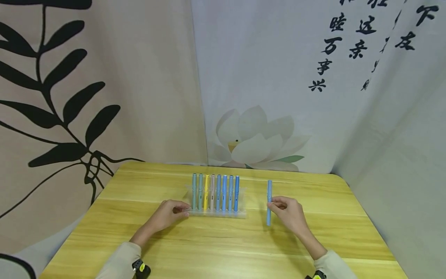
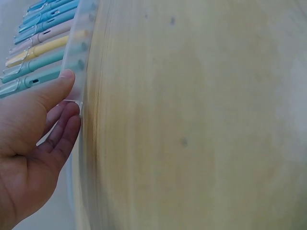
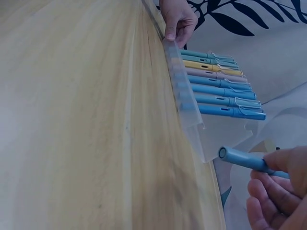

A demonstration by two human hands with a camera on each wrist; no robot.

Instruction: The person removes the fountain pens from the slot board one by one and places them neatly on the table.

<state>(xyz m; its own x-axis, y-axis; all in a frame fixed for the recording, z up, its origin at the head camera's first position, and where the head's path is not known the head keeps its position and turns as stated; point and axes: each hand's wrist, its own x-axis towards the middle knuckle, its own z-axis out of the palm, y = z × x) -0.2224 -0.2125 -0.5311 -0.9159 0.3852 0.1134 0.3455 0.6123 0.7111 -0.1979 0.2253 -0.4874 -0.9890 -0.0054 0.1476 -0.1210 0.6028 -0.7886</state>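
A clear plastic pen stand (image 1: 217,214) holds a row of upright pens: two green, a yellow pen (image 1: 206,192), a pale pink one and several blue ones. At its left end, my left hand (image 1: 168,214) grips the corner; the left wrist view has the thumb (image 2: 66,79) on the stand's front lip (image 2: 74,55). To the right of the stand, my right hand (image 1: 290,215) pinches a light blue pen (image 1: 269,190) between thumb and fingers, holding it nearly upright. In the right wrist view, one end of that pen (image 3: 242,158) points toward the stand.
The stand sits toward the back of a wooden table (image 1: 216,248). Behind the table hangs a curtain (image 1: 265,77) with a lotus, dark leaves and writing on it. A dark curved object (image 1: 21,260) shows at the lower left.
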